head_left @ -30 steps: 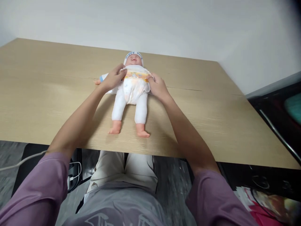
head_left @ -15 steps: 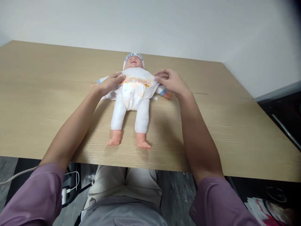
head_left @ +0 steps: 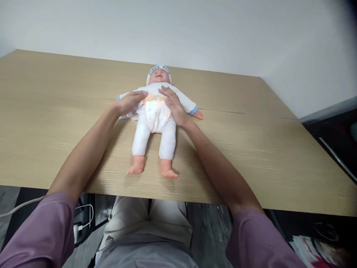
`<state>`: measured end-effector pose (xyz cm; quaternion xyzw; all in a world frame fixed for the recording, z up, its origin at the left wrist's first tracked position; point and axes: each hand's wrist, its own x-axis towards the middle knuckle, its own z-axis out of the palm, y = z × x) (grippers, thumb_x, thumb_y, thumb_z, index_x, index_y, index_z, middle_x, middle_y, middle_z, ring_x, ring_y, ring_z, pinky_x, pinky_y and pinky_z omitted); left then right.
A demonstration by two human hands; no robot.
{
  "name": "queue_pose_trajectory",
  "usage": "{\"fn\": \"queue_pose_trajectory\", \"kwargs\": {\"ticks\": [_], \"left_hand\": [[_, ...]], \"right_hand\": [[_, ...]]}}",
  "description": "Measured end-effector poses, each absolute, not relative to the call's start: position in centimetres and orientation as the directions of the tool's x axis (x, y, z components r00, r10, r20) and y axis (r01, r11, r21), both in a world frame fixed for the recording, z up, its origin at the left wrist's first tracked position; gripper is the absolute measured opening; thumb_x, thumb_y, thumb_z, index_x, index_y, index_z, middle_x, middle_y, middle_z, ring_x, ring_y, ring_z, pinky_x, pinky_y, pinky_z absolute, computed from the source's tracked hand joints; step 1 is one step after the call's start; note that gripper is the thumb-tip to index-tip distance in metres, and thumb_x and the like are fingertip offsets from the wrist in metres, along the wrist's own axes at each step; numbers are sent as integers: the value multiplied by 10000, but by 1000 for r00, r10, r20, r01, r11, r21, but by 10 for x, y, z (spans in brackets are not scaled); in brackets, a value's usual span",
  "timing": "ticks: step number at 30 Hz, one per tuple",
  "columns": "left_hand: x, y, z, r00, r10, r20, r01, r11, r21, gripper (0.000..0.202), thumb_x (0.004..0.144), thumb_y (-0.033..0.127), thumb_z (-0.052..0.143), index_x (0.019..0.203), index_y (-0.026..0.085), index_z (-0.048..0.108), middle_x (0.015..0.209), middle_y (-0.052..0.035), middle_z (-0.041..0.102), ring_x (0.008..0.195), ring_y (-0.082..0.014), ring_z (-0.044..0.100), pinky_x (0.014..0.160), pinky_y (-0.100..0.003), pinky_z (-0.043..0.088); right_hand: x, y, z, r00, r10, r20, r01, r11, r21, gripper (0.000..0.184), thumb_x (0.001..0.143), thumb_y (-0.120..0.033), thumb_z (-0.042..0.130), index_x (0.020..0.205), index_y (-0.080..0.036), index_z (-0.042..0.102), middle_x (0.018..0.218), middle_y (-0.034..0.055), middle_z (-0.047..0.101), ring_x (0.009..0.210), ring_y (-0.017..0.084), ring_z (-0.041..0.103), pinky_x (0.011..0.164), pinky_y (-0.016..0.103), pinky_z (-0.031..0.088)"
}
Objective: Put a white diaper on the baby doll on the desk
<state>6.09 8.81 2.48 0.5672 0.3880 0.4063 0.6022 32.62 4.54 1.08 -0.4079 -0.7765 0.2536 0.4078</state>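
Note:
A baby doll (head_left: 141, 136) in a white outfit and a printed headband lies on its back, feet toward me. A white diaper (head_left: 157, 115) with a colourful waistband is around its hips and belly. My left hand (head_left: 128, 102) is at the diaper's left edge, thumb and fingers closed on its waist. Below that hand a loose white flap (head_left: 127, 115) sticks out. My right hand (head_left: 174, 107) lies flat over the right side of the waistband, fingers stretched out, covering the diaper's edge there.
The doll rests on a light wooden table (head_left: 251, 156) that has a thin dark seam. Behind it is a pale wall (head_left: 178, 33). A white cable (head_left: 23, 206) hangs at the lower left, and papers (head_left: 309, 247) lie below the table at the right.
My right hand has moved left and inward, from lifting the diaper's right flap to lying on the waistband; that flap is no longer spread out. My left hand has barely moved.

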Motion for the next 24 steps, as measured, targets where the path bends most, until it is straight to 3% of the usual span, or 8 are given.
{"fn": "queue_pose_trajectory", "kwargs": {"ticks": [4, 8, 11, 15, 18, 21, 24], "left_hand": [[58, 83, 26, 502, 863, -58, -24, 81, 996, 454, 915, 601, 930, 1016, 170, 827, 1079, -122, 852, 1145, -332, 815, 1075, -463, 639], [51, 75, 39, 535, 834, -135, 75, 113, 991, 515, 887, 663, 941, 992, 174, 821, 1001, -130, 837, 1055, -349, 811, 1015, -487, 642], [46, 74, 51, 488, 859, -153, 240, 37, 970, 487, 940, 676, 879, 941, 196, 797, 916, -108, 786, 924, -318, 774, 944, -485, 619], [56, 68, 66, 279, 960, 12, 488, -153, 859, 327, 1049, 559, 762, 997, 236, 757, 933, -94, 741, 985, -321, 719, 993, -498, 567], [85, 46, 79, 206, 935, 288, 561, -354, 748, 304, 1112, 542, 650, 1125, 247, 721, 1167, -135, 777, 1199, -370, 673, 1128, -542, 508], [120, 16, 92, 383, 802, 459, 573, -596, 563, 330, 1152, 514, 547, 1236, 247, 723, 1410, -139, 758, 1399, -381, 591, 1274, -555, 417], [145, -5, 94, 603, 701, 380, 585, -713, 387, 353, 1133, 491, 564, 1267, 242, 776, 1460, -132, 751, 1444, -386, 582, 1296, -575, 401]], "right_hand": [[326, 30, 6, -313, 857, 409, 416, 511, -752, 836, 1078, -921, 379, 1740, -445, 564, 1794, -41, 585, 1812, 307, 254, 1534, 594, 137], [328, 13, 3, -342, 802, 489, 371, 593, -714, 806, 1131, -853, 331, 1705, -354, 602, 1872, 10, 483, 1797, 296, 318, 1525, 533, 190], [339, -3, 4, -272, 806, 526, 426, 591, -685, 733, 1138, -782, 428, 1679, -317, 594, 1794, 85, 573, 1715, 335, 452, 1471, 585, 313], [373, -29, 0, -99, 855, 509, 621, 453, -640, 500, 1079, -588, 643, 1482, -299, 708, 1501, 153, 752, 1416, 387, 668, 1248, 608, 549], [399, -40, -13, -44, 907, 419, 703, 326, -632, 378, 1035, -483, 681, 1345, -276, 741, 1218, 138, 816, 1117, 362, 741, 1098, 567, 607], [410, -39, -25, -22, 943, 333, 738, 240, -631, 320, 1018, -471, 707, 1263, -269, 746, 1066, 105, 824, 984, 329, 741, 1003, 505, 608], [407, -35, -29, 31, 946, 322, 764, 186, -618, 249, 1025, -500, 734, 1130, -276, 757, 905, 83, 795, 982, 343, 735, 985, 495, 584]]}}
